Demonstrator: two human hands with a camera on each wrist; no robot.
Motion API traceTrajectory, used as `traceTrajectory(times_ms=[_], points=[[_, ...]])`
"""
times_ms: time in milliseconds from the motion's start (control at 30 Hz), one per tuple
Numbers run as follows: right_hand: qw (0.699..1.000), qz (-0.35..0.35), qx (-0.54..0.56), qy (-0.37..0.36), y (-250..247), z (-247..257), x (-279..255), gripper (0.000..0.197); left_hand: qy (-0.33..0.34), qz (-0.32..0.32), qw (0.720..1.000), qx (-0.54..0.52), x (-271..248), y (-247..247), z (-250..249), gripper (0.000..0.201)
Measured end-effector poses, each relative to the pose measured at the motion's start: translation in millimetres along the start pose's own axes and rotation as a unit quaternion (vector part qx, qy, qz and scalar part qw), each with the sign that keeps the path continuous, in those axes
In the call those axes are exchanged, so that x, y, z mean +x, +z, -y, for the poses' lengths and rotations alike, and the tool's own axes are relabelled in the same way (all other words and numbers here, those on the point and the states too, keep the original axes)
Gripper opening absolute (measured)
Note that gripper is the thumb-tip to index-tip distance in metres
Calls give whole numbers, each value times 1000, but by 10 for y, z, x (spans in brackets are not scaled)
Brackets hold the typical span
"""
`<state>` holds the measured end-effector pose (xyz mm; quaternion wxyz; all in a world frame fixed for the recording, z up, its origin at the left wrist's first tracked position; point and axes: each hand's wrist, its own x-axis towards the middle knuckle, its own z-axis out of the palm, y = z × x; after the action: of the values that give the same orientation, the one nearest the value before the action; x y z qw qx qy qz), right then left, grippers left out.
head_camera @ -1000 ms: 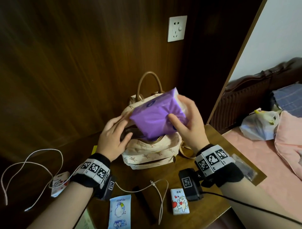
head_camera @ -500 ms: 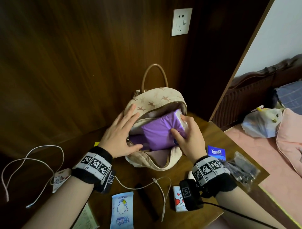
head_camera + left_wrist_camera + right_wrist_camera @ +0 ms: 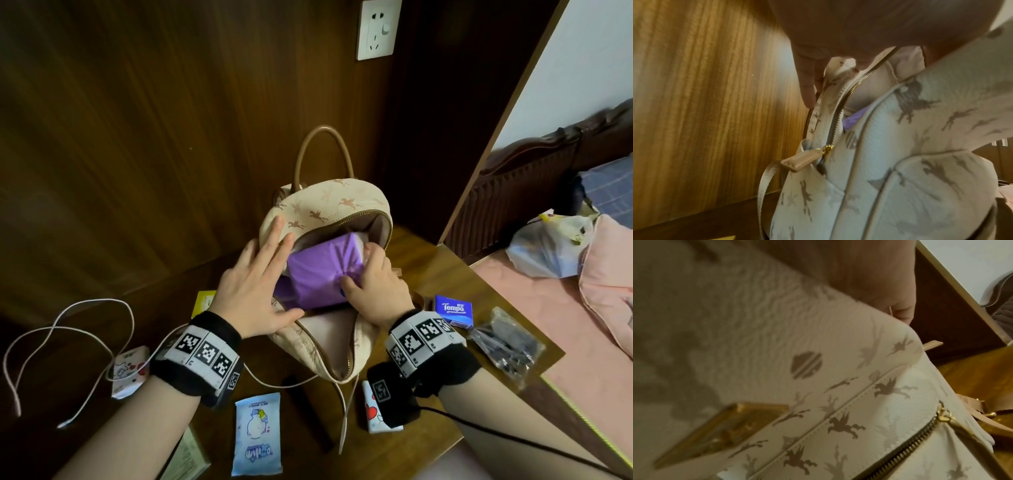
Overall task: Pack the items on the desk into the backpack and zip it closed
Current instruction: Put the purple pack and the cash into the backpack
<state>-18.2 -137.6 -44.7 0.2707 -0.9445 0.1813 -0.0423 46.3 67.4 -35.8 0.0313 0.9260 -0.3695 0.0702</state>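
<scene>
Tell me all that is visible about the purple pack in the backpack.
The purple pack is a soft, plastic-wrapped block with a paler end, as it looks. It sits tilted in the open mouth of the backpack, partly in, its upper face still showing. The right hand grips its right end, thumb on the front. The left hand holds the opening's edge beside it. The left wrist view shows a purple sliver behind the zipper.
</scene>
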Motion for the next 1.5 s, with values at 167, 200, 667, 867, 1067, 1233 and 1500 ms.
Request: traceTrajectory(times_ms=[167,200,667,867,1067,1233,1500], points=[[994,38,92,-37,-58,-130,-42,65,-15,7,1000,2,44,-15,25,125],[992,46,105,-48,-59,-154,-50,64,-18,9,1000,2,55,-23,25,126],[998,52,35,-20,43,-75,100,63,-25,19,999,19,146,-42,31,132],[995,74,61,-20,-66,-121,80,62,-50,18,999,1,204,-52,99,133],[999,37,-32,-12,53,-35,101,48,-46,6,999,-12,196,-3,128,128],[996,17,-92,2,105,81,148,53,-33,3,999,-13,185,41,125,129],[986,113,-112,-42,94,56,156,74,-26,12,1000,8,184,-13,10,126]])
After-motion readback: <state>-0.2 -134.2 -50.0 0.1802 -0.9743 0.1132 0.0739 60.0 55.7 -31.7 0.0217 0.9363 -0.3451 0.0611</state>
